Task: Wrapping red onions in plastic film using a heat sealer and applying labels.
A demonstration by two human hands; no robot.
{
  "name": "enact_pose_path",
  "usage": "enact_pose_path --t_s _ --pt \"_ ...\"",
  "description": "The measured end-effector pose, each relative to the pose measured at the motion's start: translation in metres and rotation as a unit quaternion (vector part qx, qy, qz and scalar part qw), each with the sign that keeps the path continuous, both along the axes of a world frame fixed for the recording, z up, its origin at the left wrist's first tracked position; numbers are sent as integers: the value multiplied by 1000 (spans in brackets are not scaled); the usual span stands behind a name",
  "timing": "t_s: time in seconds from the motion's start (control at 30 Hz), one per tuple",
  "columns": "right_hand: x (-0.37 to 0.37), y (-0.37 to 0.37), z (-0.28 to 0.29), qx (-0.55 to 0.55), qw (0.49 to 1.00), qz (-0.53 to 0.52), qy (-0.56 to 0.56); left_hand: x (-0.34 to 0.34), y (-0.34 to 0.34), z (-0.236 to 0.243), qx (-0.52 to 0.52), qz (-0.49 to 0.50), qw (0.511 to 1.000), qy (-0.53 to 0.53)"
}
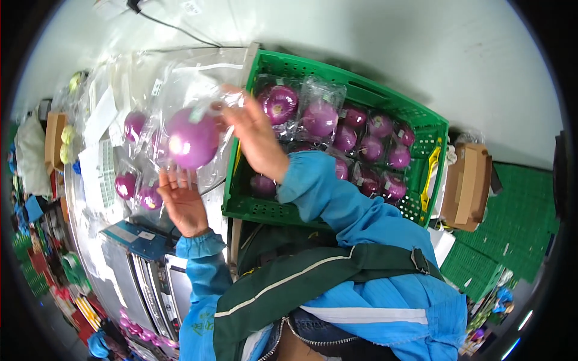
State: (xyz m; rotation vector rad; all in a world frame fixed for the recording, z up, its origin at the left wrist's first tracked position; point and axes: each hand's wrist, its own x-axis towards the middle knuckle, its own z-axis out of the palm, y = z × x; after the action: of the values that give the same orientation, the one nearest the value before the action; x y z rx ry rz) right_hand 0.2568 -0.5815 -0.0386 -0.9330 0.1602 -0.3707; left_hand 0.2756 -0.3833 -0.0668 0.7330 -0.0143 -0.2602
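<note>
A large red onion (193,139) in a clear plastic bag (205,81) is in front of me, just left of the green crate (233,180). My left hand (183,201) is palm up at the onion's lower side, its fingers stretched out against the wrap and partly hidden. At the upper right of the onion, my right hand (256,135) has its fingers bent on the bag; the fingertips are slightly blurred. Several wrapped red onions (319,118) lie in the crate, partly behind my right forearm.
On the left worktop lie more bagged onions (125,185), loose clear film and a white paper sheet (102,114). A grey machine with a blue panel (138,237) stands nearer me. Right of the crate is a cardboard box (468,186). A black cable (177,29) runs along the wall.
</note>
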Motion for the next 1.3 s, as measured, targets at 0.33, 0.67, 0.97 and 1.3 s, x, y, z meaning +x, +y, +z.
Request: enact_pose_path --t_s 0.33,0.67,0.97,1.3 --pt "-172 -168 -71 62 937 -268 213 148 91 -119 485 153 854 108" --pt "-168 -242 -156 -79 890 -303 333 189 96 -119 463 17 846 262" --pt "-168 -200 -116 -303 787 -448 298 149 87 -93 300 -12 917 262" --pt "-129 -73 -35 -71 975 -126 170 69 52 24 196 -4 979 53"
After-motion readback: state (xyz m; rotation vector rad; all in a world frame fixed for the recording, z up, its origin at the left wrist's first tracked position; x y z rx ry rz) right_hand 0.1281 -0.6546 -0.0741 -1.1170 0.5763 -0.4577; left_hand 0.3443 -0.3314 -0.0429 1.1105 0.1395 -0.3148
